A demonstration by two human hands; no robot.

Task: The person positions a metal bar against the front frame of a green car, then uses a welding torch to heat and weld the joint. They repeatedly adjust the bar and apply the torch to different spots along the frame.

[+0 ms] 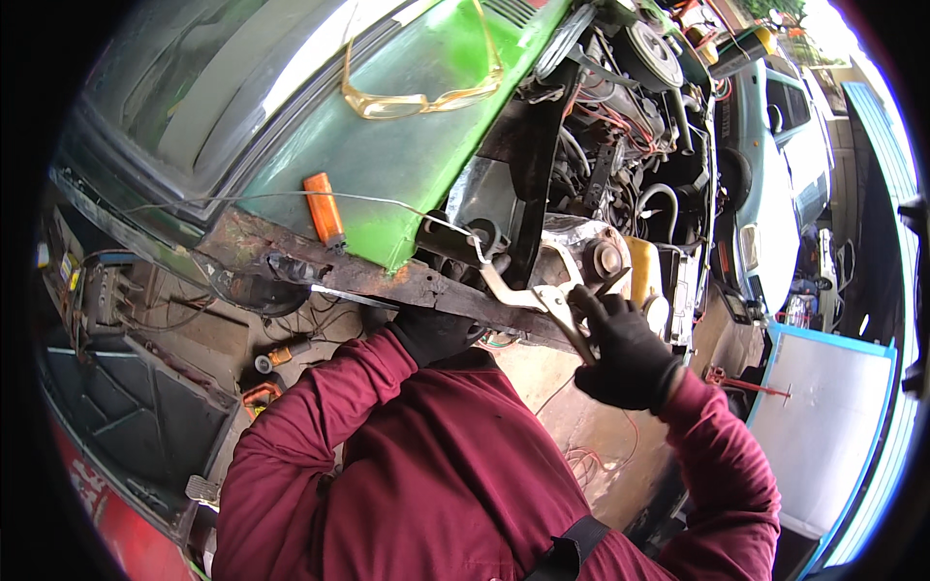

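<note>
Leaning over the work in a maroon top [446, 455], with a dark strap [576, 542] crossing low. Tucking the black-gloved left hand [436, 334] against the underside of a rusty rail [387, 281], beside a bright metal strip [354, 297]. Not seeing its fingertips behind the rail; unable to tell spread from pressed together. Curling the fingers of the black-gloved right hand [628, 356] around the handle of pale locking pliers [550, 296], holding the pliers just above the rail's right part, jaws standing apart. Not making out a dark pointed shape just above that hand: second handle or finger. Tracing a thin wire [368, 197] across the car toward one jaw tip; unable to tell touching from just beside.

Finding an orange tube [322, 205] lying on the green panel [368, 165], lower end near the rail; not identifying its use. Finding safety glasses [392, 104] farther up the same panel.

Seeing below, on the floor [538, 378], a yellow grinder [281, 355] and loose cables, partly hidden by the sleeves.

Looking into the engine bay [499, 140]: finding hoses, red wires, a round can [649, 53] and a yellowish plastic tank [640, 257], partly covered by the right hand; not reading any level through its wall. Losing the lower engine parts in shadow.

Seeing beyond the bay a white sheet [823, 426] with blue edges, and a teal vehicle [751, 126], washed out by glare.
</note>
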